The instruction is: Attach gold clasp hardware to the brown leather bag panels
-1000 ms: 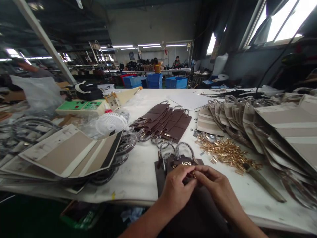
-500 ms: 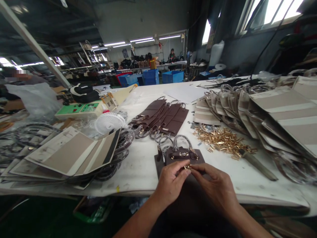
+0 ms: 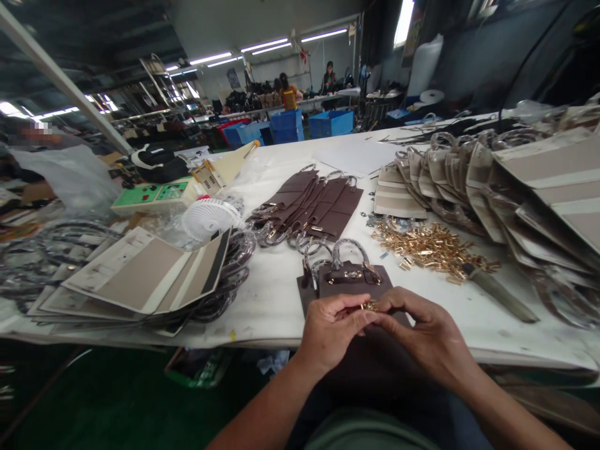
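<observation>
My left hand (image 3: 330, 330) and my right hand (image 3: 422, 334) meet at the near edge of the white table (image 3: 272, 300). Both pinch a small gold metal fitting (image 3: 369, 305) between their fingertips. Just beyond them lies a dark brown bag piece (image 3: 351, 280) with wrapped ring handles and a gold clasp. A heap of loose gold fittings (image 3: 429, 249) is spread to the right of it. A fanned row of more brown bag pieces (image 3: 319, 206) lies farther back.
Stacked beige panels (image 3: 145, 275) over wrapped handles fill the left side. Beige bag pieces (image 3: 515, 181) pile up at the right. A grey-handled tool (image 3: 499, 292) lies near the gold heap. A white fan (image 3: 209, 217) and green box (image 3: 150, 195) sit behind. People work at far tables.
My view has tilted down and shifted. Both hands have stayed together on the small gold fitting, lifting slightly off the brown piece toward me.
</observation>
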`<state>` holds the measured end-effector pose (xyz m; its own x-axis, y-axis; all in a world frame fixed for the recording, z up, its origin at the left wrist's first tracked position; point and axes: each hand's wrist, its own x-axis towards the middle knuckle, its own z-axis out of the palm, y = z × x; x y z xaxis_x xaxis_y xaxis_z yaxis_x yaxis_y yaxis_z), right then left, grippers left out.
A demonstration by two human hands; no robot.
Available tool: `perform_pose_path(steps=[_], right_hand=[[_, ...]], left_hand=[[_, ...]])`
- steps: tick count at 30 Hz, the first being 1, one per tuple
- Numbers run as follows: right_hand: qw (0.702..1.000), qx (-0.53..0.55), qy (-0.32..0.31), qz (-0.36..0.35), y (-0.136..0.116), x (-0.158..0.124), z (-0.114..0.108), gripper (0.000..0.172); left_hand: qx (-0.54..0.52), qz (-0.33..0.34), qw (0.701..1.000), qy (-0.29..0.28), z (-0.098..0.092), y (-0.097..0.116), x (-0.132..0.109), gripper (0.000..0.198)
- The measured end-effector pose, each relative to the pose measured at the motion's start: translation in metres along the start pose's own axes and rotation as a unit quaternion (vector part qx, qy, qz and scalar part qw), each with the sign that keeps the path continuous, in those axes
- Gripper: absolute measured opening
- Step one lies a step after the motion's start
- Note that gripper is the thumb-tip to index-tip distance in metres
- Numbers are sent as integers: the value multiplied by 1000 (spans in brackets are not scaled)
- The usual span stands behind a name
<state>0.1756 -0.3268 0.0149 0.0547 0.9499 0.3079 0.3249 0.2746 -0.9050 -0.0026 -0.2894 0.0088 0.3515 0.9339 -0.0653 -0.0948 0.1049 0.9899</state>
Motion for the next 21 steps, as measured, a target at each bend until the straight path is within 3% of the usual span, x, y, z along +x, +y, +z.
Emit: perform_pose_path(steps=[7, 13, 21], right_hand=[[997, 49, -51, -21, 0, -3, -3, 20], [997, 28, -65, -44, 4, -6, -8, 13], [992, 37, -98, -77, 5, -5, -4, 14]], left_hand=[[-30, -4, 1000, -8, -1, -4, -5, 46], [-35, 51, 998, 3, 1, -6, -5, 34], [-75, 6, 997, -7, -3, -10, -4, 31]])
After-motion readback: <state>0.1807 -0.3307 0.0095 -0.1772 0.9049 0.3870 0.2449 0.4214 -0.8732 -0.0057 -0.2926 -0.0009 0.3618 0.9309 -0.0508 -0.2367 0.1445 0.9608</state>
